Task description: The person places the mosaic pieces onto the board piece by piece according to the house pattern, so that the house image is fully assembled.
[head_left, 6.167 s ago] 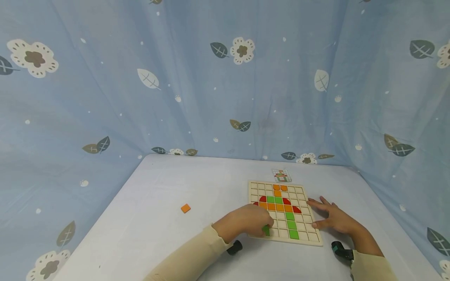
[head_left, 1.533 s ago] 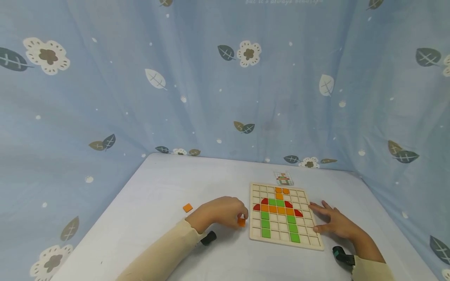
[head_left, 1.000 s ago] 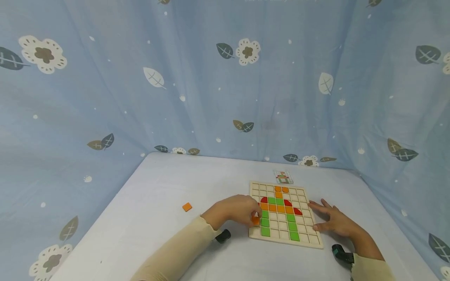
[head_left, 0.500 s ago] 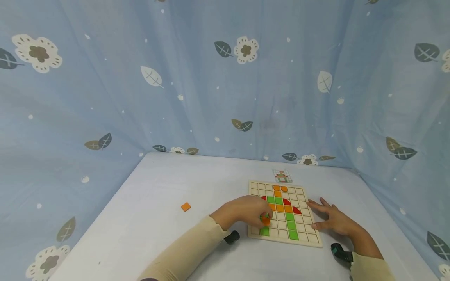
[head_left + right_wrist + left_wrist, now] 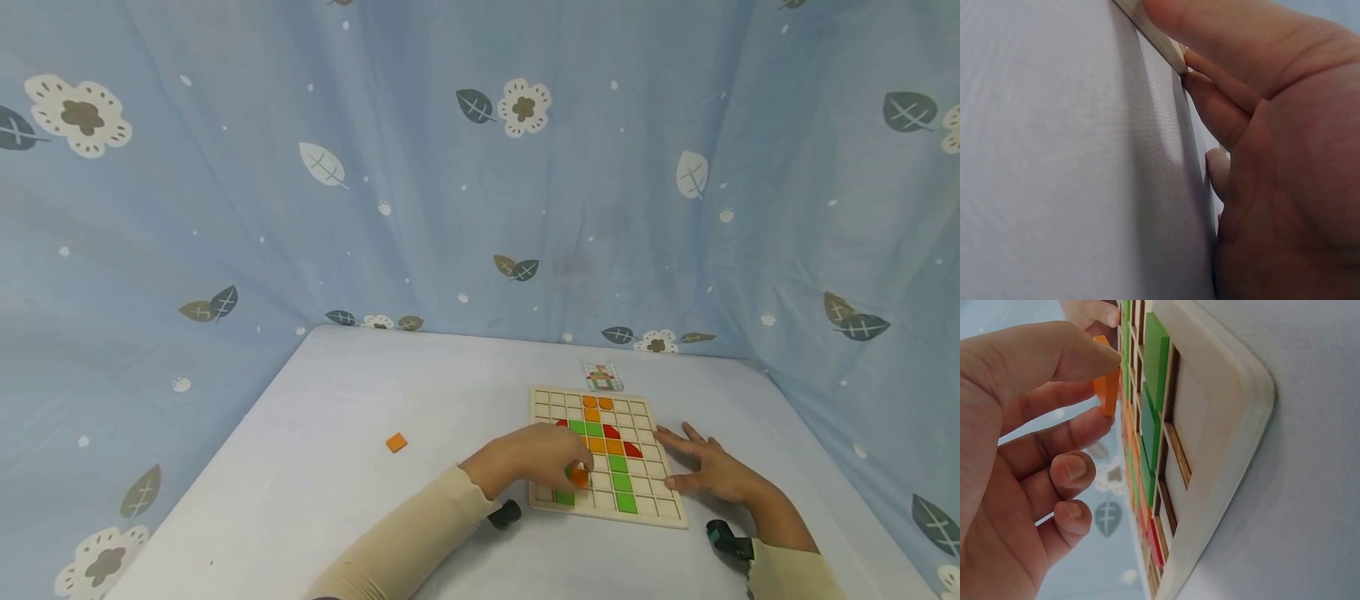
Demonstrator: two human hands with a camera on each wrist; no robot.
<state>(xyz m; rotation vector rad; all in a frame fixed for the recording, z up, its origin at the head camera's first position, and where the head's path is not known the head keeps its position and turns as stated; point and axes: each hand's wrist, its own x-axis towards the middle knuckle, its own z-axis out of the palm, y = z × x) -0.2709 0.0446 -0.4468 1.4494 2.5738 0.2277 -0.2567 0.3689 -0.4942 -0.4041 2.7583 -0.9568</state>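
My left hand pinches an orange tile between thumb and fingertips, over the lower left part of a wooden grid board. In the left wrist view this orange tile stands tilted on edge, close to the board face; whether it touches cannot be told. Green tiles, red curved pieces, orange squares and orange rounds sit in the board's cells. The left hand hides some cells. My right hand, fingers spread, touches the board's right edge.
A loose orange tile lies on the white table, left of the board. Behind the board is a small card with a coloured grid pattern. A blue patterned curtain surrounds the table.
Earlier the left hand was at a green tile low on the board, then left of the board with an orange tile. It has carried that tile rightward over the board. The right hand stays.
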